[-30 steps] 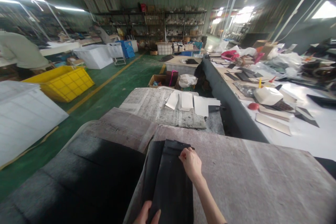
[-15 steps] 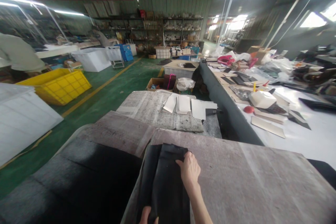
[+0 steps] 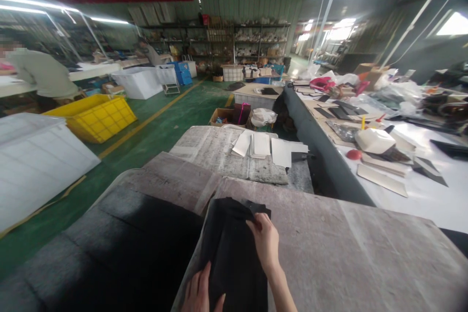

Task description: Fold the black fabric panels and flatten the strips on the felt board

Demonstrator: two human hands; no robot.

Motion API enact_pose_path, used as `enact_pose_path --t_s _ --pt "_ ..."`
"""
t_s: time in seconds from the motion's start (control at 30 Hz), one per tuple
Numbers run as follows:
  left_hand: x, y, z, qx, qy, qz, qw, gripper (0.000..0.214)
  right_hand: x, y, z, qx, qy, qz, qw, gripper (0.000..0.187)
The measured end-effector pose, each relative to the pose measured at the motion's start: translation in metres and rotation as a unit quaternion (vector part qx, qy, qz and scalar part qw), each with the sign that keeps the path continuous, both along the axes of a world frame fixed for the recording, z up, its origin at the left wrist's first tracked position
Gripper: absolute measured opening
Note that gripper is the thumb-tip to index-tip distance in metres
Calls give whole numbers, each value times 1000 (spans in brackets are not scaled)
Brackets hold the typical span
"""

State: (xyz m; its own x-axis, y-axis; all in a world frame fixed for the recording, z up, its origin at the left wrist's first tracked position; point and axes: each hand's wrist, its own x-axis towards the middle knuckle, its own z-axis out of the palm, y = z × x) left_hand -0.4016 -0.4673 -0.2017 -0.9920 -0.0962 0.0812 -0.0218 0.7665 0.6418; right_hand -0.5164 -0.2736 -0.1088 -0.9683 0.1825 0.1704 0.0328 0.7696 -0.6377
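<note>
A black sheet of leather-like material (image 3: 234, 258) lies lengthwise on the worn grey-brown board in front of me, with layered pieces at its far end. My right hand (image 3: 266, 240) pinches the far right corner of this sheet between thumb and fingers. At the near left edge, my left hand (image 3: 199, 291) rests on the black material, fingers stretched and thumb apart. Part of that hand is cut off by the bottom of the picture. Left of the board, a larger dark area (image 3: 146, 248) covers a neighbouring surface.
White cards (image 3: 261, 145) lie on a board beyond. A white worktable (image 3: 383, 204) on the right holds cut pieces, a red round object (image 3: 353, 154) and plastic bags. White (image 3: 44, 165) and yellow bins (image 3: 98, 119) stand left, near a person in a light top (image 3: 47, 73).
My left hand has moved up onto the material, showing more of its fingers. The sheet's far end has shifted under my right hand. The whole view has swung slightly left.
</note>
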Motion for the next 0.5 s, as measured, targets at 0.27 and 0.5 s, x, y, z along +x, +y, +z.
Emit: enact_pose_path --t_s 0.27,0.5 --pt "-10 -11 21 216 -22 82 973 66 46 -4 33 -249 1 132 959 36" --pt "-42 -11 64 409 -107 16 906 58 54 -7 49 -287 7 160 944 38"
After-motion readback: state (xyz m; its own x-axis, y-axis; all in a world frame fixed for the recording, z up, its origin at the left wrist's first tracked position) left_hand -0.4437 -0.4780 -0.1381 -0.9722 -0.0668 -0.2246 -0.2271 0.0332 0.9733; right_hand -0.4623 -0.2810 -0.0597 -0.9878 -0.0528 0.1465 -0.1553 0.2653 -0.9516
